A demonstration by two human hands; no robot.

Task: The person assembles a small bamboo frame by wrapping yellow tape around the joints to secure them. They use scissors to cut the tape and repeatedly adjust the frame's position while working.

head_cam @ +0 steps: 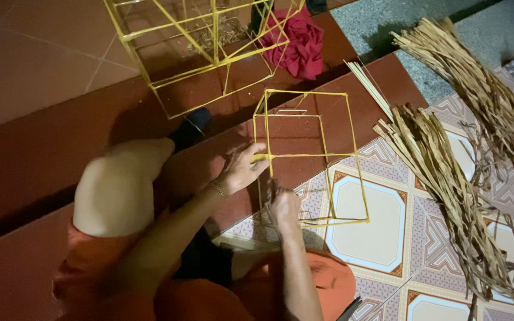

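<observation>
A cube frame of thin yellow sticks [322,156] stands on the floor in front of me. My left hand [242,169] pinches a corner joint at the frame's near left edge. Just below it, my right hand [283,208] grips the lower part of the same upright stick, fingers closed around it. My bent knee [120,184] rises at the left, and orange clothing covers my lap.
A larger yellow stick frame [209,47] lies at the top, beside a crumpled red cloth [298,44]. Loose pale sticks [370,89] and two bundles of dry brown strips [447,190] lie on the patterned tiles at the right. A red step [49,148] runs along the left.
</observation>
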